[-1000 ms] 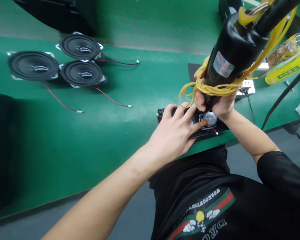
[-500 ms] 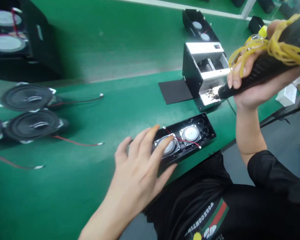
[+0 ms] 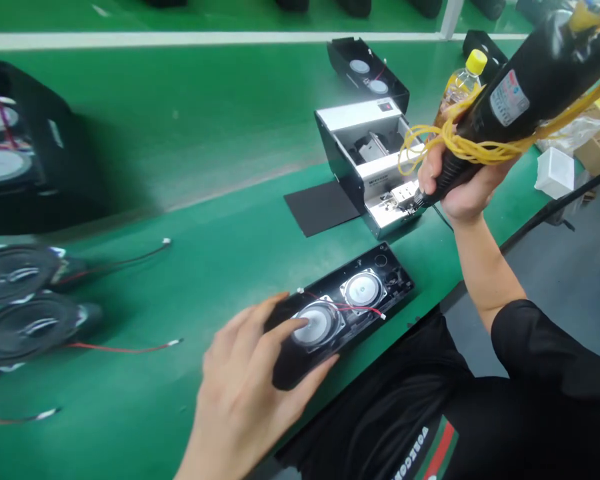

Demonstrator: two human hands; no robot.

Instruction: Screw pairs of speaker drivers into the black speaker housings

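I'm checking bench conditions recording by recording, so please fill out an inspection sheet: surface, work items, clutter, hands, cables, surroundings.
Surface: green bench, partly covered.
Work items: black enclosure holding two round speakers; black handheld tool, its tip at the front of a silver-and-black machine, contact unclear.
Clutter: black sheet, yellow-capped bottle, white box.
Hands: left hand spans the enclosure's left end, grip unclear; right hand holds the tool, which has yellow bands wound around it.
Cables: red wire across the speakers; red lead from a larger speaker at left.
Surroundings: open black housing at far left.
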